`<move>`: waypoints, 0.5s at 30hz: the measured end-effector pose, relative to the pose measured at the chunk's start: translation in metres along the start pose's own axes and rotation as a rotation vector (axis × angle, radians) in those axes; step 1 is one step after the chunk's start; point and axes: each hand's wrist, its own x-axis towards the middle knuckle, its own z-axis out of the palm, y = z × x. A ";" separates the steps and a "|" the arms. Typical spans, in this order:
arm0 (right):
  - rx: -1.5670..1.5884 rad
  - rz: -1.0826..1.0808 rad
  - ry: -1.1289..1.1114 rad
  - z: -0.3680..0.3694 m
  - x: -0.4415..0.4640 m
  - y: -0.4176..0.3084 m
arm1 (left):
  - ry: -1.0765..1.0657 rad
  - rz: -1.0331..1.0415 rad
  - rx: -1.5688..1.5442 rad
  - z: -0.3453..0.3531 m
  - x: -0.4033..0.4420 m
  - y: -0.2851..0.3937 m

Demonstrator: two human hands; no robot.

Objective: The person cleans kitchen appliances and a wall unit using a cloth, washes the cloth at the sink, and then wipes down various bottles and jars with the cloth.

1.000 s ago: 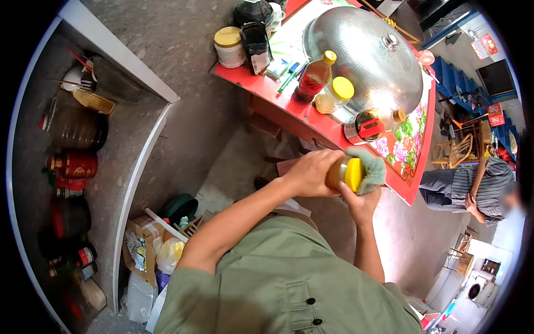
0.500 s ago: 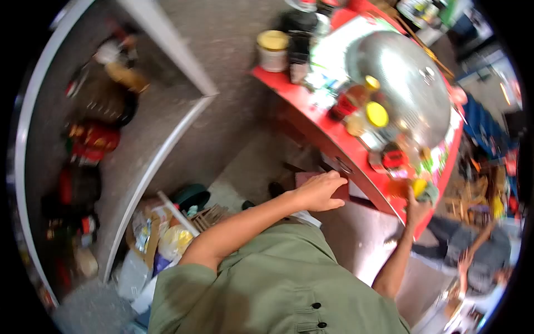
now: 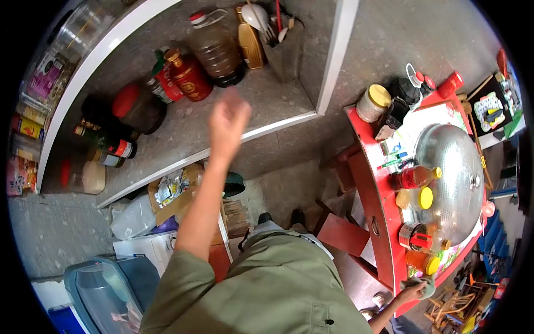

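My left hand (image 3: 227, 118) is raised in front of the shelf, smeared by motion, so its fingers are unclear. Nearest to it are a red bottle (image 3: 191, 77) and a large ribbed plastic jug (image 3: 216, 47) of dark liquid with a red cap. At the red table's near corner, my right hand (image 3: 410, 293) grips a grey-green cloth (image 3: 427, 287). Just beyond the cloth is an orange jar (image 3: 417, 260) with a yellow lid. Beside that are a dark jar with a red label (image 3: 413, 236), a yellow-lidded jar (image 3: 409, 199) and a red-labelled bottle (image 3: 409, 177).
A big domed metal cover (image 3: 450, 172) takes up much of the red table (image 3: 384, 222). The shelf (image 3: 267, 106) also holds a utensil holder (image 3: 285, 55) and dark bottles. Below it are a cardboard box (image 3: 167, 210) and a lidded plastic bin (image 3: 105, 289). A red stool (image 3: 344, 234) stands beside the table.
My view has turned toward the shelf. My left hand has moved from near the table up to the shelf front. My right hand, still with the cloth, is now lower beside the orange jar.
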 end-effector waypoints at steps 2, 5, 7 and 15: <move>-0.002 -0.437 -0.191 0.014 -0.016 -0.006 | 0.164 0.147 0.082 -0.017 0.060 0.025; 0.120 -0.511 -0.541 0.055 -0.070 -0.068 | 0.299 0.348 0.496 -0.033 0.141 0.041; 0.034 -0.486 -0.812 0.073 -0.091 -0.104 | 0.356 0.508 0.680 -0.035 0.186 0.036; 0.177 -0.777 -0.894 0.144 -0.127 -0.165 | 0.062 0.216 0.648 -0.033 0.225 0.037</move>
